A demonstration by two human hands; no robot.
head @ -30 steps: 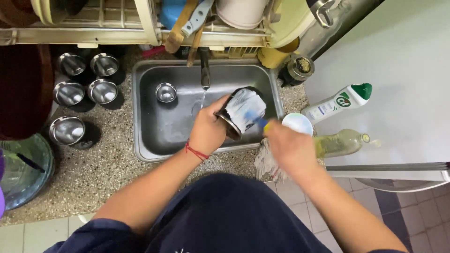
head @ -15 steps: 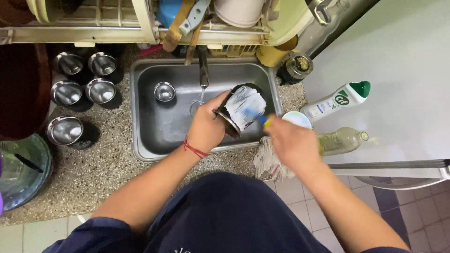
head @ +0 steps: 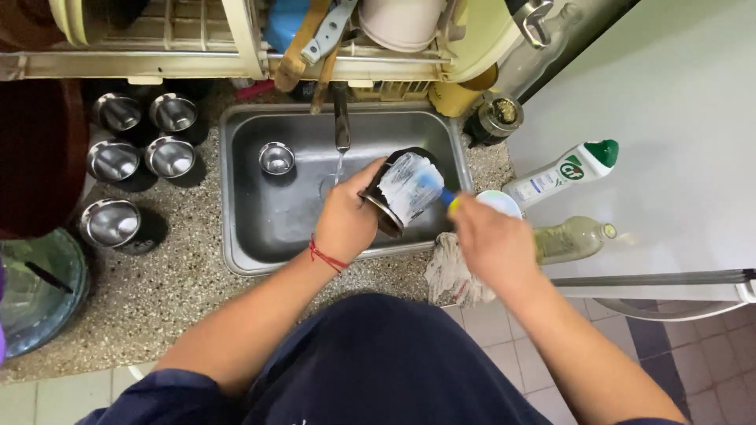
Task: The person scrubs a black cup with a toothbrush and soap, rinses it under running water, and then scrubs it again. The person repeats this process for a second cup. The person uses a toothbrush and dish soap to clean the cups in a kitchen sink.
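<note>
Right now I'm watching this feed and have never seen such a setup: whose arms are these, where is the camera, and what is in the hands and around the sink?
There is no machine here: the arms belong to a person, and the single camera sits on that person's head, looking straight down, so their dark-clothed body fills the bottom edge.

The left hand, with a red thread at the wrist, grips a dark soapy pot tilted over the steel sink. The right hand holds a blue-handled brush against the pot's foamy surface. A thin stream runs from the tap.

One small steel cup stands in the sink; five more steel cups stand on the speckled counter to the left. To the right lie a white cleaner bottle with a green cap, a clear bottle and a rag. A dish rack runs along the top.
</note>
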